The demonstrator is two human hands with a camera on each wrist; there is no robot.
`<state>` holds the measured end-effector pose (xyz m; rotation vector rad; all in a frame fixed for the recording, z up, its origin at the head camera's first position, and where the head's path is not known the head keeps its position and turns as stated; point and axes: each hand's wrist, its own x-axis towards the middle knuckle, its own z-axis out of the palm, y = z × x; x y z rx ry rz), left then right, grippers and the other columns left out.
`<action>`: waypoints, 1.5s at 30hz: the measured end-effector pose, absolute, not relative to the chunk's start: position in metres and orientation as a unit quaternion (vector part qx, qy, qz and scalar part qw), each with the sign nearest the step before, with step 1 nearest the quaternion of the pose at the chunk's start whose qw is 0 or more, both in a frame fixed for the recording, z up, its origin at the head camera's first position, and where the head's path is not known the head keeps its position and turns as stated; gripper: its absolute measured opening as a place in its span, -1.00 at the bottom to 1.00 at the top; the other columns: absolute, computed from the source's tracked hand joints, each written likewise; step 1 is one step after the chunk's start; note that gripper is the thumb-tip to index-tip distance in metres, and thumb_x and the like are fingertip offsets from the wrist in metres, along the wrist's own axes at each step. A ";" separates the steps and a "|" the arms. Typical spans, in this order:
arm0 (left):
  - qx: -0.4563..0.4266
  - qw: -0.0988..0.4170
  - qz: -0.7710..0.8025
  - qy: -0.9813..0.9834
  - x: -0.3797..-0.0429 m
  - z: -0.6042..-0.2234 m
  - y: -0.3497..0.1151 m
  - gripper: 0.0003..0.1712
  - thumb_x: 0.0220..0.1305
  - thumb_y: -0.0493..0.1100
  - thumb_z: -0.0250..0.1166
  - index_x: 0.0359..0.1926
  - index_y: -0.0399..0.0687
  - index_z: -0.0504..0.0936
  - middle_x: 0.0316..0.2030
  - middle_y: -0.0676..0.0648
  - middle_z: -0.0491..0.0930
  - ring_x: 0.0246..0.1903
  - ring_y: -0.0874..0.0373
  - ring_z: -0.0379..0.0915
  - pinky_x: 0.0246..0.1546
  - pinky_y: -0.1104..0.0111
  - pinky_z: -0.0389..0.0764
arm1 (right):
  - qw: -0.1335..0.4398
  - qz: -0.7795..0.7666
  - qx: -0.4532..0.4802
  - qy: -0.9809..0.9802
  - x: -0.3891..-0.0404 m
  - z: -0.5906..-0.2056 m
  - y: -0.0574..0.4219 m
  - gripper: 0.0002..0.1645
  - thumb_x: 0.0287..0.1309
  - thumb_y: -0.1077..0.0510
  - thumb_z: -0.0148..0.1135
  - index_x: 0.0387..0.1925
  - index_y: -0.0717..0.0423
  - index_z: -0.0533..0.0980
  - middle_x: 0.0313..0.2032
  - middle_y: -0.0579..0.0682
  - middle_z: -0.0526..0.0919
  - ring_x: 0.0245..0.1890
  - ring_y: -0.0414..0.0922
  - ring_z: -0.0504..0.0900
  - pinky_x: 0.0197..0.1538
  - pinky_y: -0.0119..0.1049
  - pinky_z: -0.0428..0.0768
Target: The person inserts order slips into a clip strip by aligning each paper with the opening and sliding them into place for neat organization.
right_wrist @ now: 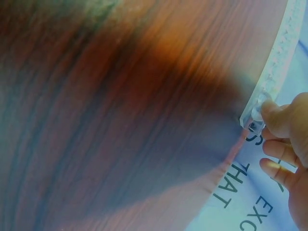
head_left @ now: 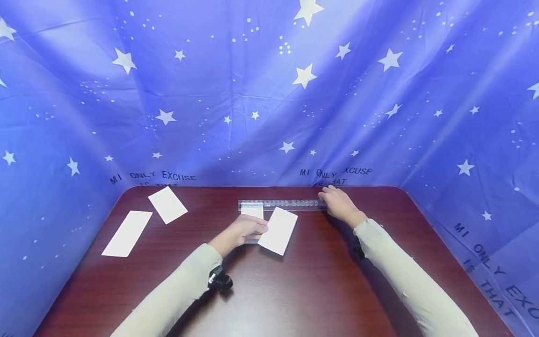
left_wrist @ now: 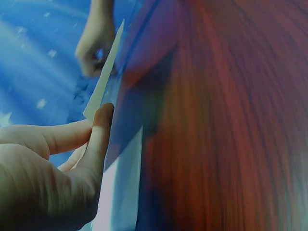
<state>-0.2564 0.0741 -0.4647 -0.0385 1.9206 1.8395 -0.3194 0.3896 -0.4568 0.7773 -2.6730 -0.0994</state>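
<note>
Between its thumb and fingers, my left hand (head_left: 242,230) pinches a white paper card (head_left: 279,230), which is raised and tilted over the middle of the table. The left wrist view shows this card (left_wrist: 105,77) nearly edge-on. A clear plastic ruler (head_left: 282,204) lies crosswise near the table's back edge. My right hand (head_left: 342,204) holds the ruler's right end, with the thumb on it in the right wrist view. Another white paper piece (head_left: 252,210) lies at the ruler's left end, partly hidden behind my left hand.
Two more white paper pieces lie at the left of the dark red wooden table (head_left: 316,290): a long one (head_left: 127,234) and a shorter one (head_left: 167,205) behind it. A blue curtain with stars (head_left: 252,93) hangs close around the table's back and sides.
</note>
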 end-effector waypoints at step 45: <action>-0.138 0.266 0.704 0.644 -0.297 -0.475 0.221 -0.48 -0.08 -0.52 0.36 -0.04 -0.49 0.41 -0.30 -0.31 0.66 -0.30 -0.05 0.66 -0.19 0.19 0.74 | 0.149 -0.073 0.251 -0.954 -0.317 -0.454 0.382 -0.90 -0.05 0.35 0.30 -0.45 0.15 0.55 -0.42 0.02 0.54 -0.33 0.00 0.44 -0.29 -0.14 0.57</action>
